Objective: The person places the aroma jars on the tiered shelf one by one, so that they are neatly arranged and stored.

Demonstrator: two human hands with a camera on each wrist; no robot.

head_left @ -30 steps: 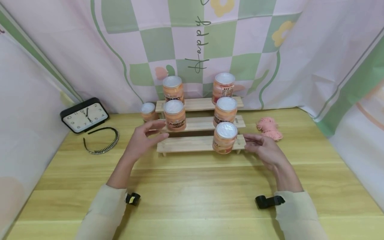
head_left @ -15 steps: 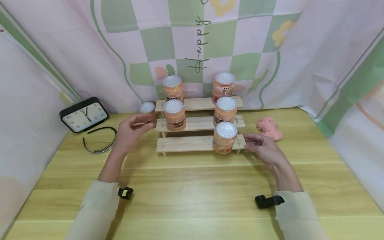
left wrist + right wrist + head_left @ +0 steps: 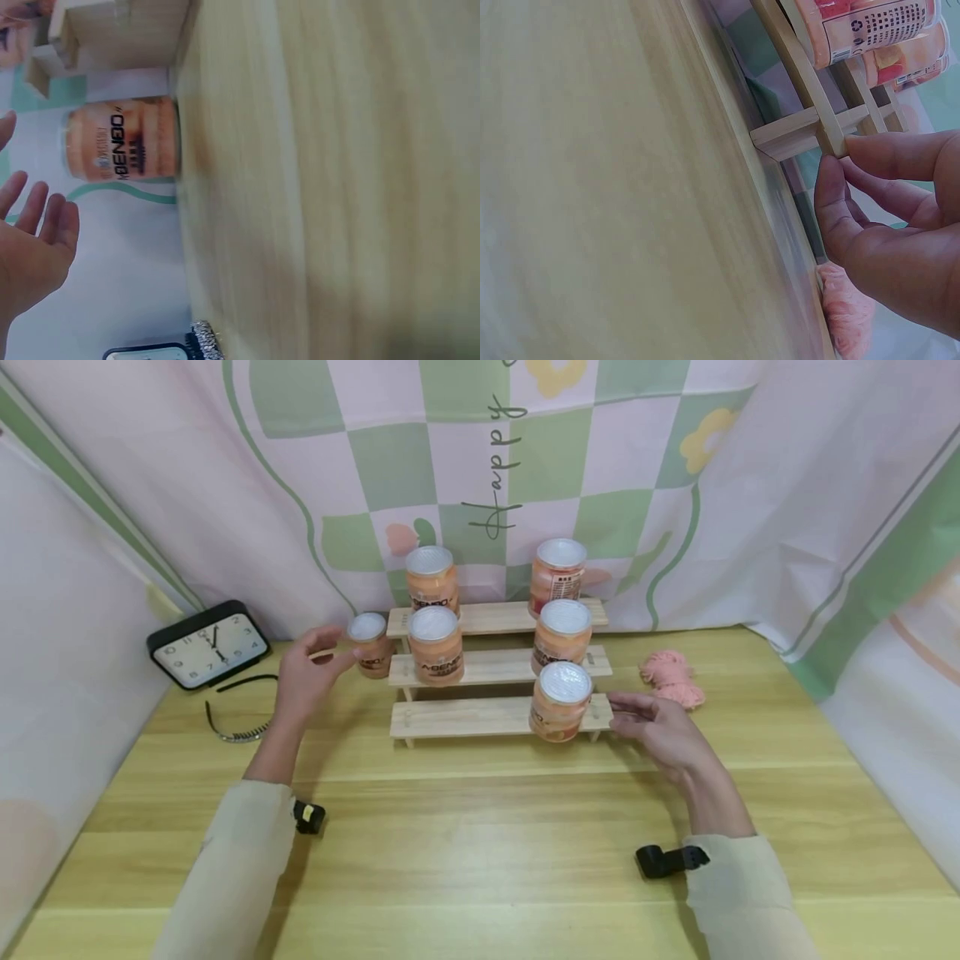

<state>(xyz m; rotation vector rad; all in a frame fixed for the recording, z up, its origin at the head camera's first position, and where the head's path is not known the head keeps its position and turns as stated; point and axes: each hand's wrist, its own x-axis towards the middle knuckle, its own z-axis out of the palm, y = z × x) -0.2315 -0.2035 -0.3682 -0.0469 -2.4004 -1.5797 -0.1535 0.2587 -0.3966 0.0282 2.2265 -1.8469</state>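
A three-step wooden display stand (image 3: 465, 718) stands on the table, bearing several orange cans with silvery lids. My right hand (image 3: 660, 735) is at the right end of its lowest step; in the right wrist view the thumb and a finger pinch the plank's end (image 3: 831, 135). One can (image 3: 562, 703) sits near that end. On the table left of the stand is another can (image 3: 372, 647), upright. Just left of that can, my left hand (image 3: 307, 681) holds nothing, its fingers spread; the left wrist view shows the hand (image 3: 37, 247) apart from the can (image 3: 124, 140).
At the left a black-framed clock (image 3: 208, 645) stands behind a headband (image 3: 243, 737), partly hidden by the left hand. A pink yarn bundle (image 3: 671, 679) lies right of the stand. A checked curtain (image 3: 472, 460) hangs close behind.
My left hand has moved left, away from the middle step, past the can on the table to its left side. My right hand stays at the stand's end.
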